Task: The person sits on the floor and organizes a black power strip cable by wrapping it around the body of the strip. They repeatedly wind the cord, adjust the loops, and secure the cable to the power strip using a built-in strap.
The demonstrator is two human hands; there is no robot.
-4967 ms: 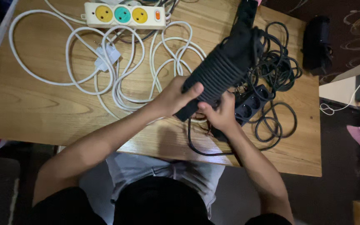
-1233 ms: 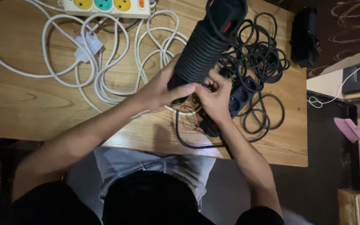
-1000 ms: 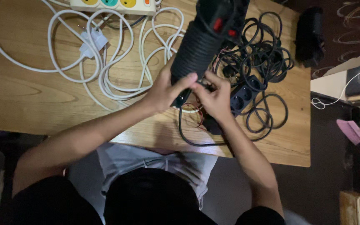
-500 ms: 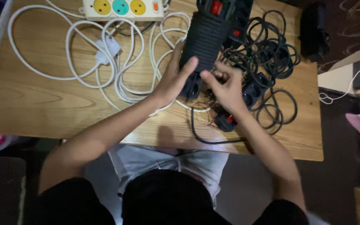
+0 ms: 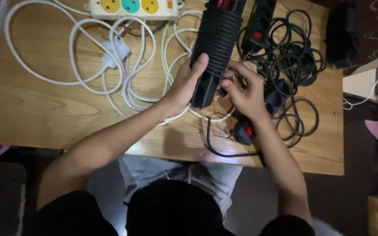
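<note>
Both forearms reach forward and angle inward, hands close together. Left hand (image 5: 183, 85) curled in a firm grip, thumb stretched upward. Right hand (image 5: 246, 90) just beside it, wrist bent, fingers (image 5: 238, 69) curled inward toward the left.

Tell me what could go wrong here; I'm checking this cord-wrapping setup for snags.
The left hand grips only the low end of the wrapped black strip; its coils might slip loose. The right hand works over thin bare wires, which could catch. The black cable pile may tangle further.
</note>
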